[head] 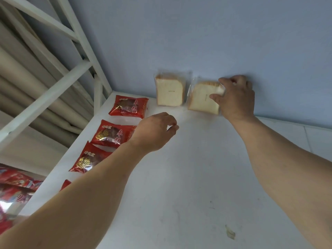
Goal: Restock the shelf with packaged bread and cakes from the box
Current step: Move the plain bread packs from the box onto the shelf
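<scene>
Nearest, the left hand (152,133) hangs just above the white shelf (188,177), forearm reaching in from the lower left. Its fingers (172,127) are curled loosely inward and hold nothing, with the thumb tip close to them. Left of these fingers a row of red cake packets (113,133) lies flat along the shelf edge, the middle one partly hidden behind the wrist. Farther back, the right hand (235,97) reaches to the wall, arm stretched from the lower right. Its fingers (225,81) and thumb clamp the right side of a clear-wrapped tilted bread pack (203,99) standing on the shelf. Just left of that grip, a second upright bread pack (169,91) leans against the blue wall (197,33)
</scene>
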